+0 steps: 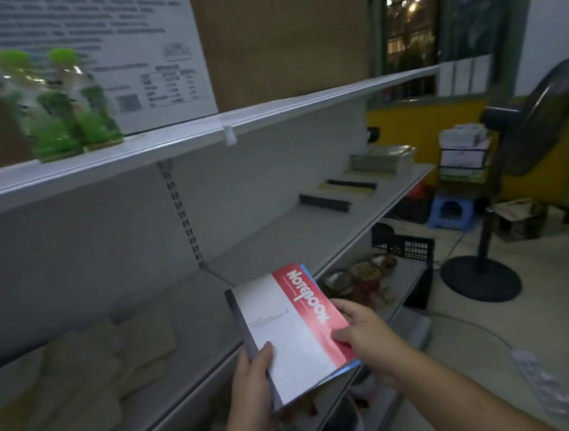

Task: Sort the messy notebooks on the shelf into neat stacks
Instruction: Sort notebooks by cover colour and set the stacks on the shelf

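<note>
While the left hand [253, 390] grips the notebook [286, 332] by its dark spine, thumb on the cover, the right hand [362, 335] pinches its red edge, just in front of the shelf [278, 236].

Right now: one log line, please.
left hand grips red-and-white notebook | right hand holds its red side | blue edge beneath | dark-spined stacks farther along shelf

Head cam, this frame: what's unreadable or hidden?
Head view: red-and-white notebook covers what lies beneath; only a blue edge shows, count unknown.
Head view: pale pile at lower left is blurred; notebooks or not, unclear.
Head view: far stack too small to count.
Head view: left hand, fingers hidden behind the notebook.
</note>
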The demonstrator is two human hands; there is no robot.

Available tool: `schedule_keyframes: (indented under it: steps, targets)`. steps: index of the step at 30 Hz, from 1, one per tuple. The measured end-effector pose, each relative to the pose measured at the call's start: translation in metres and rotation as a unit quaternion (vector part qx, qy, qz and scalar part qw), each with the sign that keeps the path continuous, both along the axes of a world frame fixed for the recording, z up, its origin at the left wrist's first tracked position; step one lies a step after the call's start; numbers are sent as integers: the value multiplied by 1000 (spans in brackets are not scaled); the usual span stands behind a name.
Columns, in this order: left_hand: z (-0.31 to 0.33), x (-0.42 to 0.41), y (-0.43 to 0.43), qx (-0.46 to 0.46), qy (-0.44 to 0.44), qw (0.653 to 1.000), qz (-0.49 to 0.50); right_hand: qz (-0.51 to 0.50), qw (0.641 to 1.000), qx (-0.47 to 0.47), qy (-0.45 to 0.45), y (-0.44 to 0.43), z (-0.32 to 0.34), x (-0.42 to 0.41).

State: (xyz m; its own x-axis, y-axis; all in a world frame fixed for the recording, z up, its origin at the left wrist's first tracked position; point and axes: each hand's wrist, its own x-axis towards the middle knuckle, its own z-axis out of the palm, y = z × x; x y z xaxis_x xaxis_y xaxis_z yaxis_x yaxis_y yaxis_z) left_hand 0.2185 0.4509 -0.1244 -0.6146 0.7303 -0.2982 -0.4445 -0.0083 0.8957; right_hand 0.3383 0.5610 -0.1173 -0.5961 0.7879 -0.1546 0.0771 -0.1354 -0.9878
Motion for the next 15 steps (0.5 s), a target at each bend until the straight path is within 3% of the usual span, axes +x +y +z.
schedule_keyframes:
  steps: [8, 15]
  targets:
    - [-1, -3, 109, -47, -111, 988, -95, -41, 999, 14, -27, 93, -4, 23]
    - [-8, -2, 215, 1, -10, 996, -89, -109, 992, -21, -57, 172, 2, 25]
